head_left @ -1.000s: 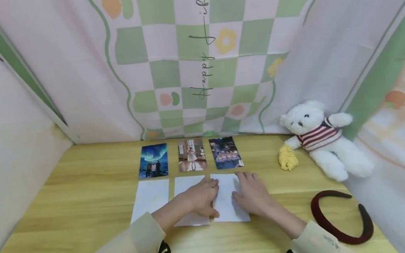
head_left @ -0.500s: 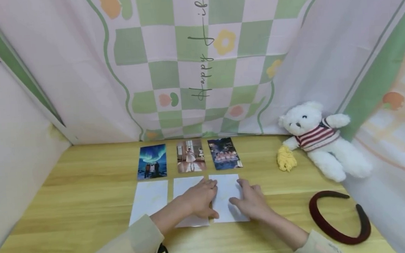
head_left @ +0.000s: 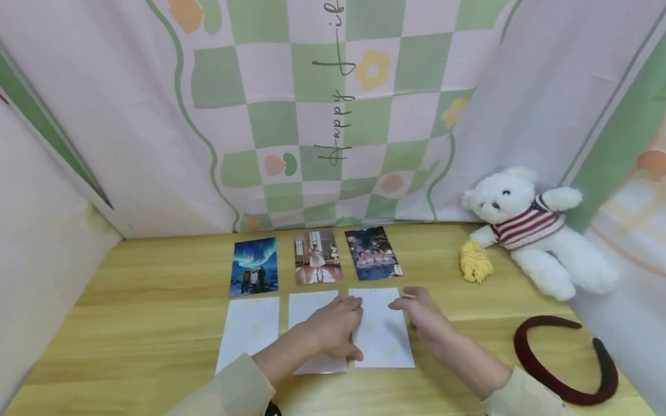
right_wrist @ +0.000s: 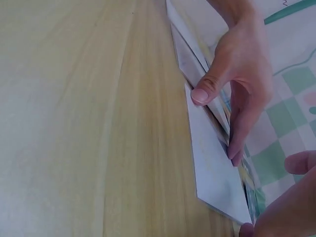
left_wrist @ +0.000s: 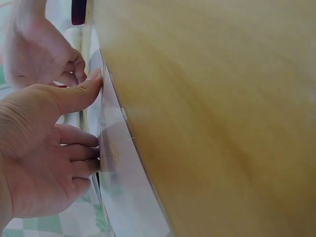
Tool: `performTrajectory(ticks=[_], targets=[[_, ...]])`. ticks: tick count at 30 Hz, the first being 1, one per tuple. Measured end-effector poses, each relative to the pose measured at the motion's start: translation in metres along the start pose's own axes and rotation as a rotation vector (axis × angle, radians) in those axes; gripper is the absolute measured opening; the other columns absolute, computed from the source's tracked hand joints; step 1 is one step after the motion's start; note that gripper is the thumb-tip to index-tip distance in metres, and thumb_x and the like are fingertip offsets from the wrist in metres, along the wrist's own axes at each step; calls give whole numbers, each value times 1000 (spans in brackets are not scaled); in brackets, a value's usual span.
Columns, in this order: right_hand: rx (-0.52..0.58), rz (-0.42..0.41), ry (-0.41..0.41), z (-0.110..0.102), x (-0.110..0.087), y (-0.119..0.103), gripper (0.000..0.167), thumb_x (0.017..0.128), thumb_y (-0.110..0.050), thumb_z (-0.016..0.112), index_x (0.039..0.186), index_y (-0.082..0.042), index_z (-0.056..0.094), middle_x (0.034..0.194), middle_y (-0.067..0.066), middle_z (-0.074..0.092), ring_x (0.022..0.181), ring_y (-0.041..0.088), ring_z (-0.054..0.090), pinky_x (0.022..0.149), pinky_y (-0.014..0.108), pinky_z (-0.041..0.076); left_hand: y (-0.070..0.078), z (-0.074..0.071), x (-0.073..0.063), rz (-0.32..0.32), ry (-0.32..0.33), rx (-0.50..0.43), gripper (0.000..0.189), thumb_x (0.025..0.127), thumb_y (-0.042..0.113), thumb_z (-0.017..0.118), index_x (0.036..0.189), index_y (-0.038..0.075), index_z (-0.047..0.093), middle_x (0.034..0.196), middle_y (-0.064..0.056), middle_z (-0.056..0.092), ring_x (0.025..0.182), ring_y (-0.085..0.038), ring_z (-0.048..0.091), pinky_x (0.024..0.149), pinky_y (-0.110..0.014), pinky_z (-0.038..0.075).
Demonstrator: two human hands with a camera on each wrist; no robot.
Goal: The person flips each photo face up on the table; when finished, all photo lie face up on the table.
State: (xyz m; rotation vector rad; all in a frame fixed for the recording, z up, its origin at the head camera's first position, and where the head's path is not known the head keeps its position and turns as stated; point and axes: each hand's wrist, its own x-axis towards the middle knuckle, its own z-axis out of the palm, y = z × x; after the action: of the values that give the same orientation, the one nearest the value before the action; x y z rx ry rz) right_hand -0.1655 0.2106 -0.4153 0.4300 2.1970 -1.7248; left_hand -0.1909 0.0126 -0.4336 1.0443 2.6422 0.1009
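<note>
Near row: three white cards (head_left: 252,324) lie flat side by side. The left hand (head_left: 333,329) spans the middle one, thumb and fingers spread, tips along the right-hand card (head_left: 382,342); at that card's right edge, the right hand (head_left: 428,320) has thumb and forefinger parted, contact uncertain. Sideways drag could skew this card or overlap its neighbour; a forward push could disturb the photographs (head_left: 317,257) beyond. Far cloth (head_left: 270,123): "Happy Life", sideways.
</note>
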Motion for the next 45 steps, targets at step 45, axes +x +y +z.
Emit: performTrajectory(ticks=[45], targets=[[111,-155,-396,-11,6,17,63,111,-21,33,167,-13,6,139,21,62,105,13,68,91,35,60,8,-1,1,-52,210,-445,79,101,55,60,157,2,42,154,-21,53,137,-32,56,114,-42,52]])
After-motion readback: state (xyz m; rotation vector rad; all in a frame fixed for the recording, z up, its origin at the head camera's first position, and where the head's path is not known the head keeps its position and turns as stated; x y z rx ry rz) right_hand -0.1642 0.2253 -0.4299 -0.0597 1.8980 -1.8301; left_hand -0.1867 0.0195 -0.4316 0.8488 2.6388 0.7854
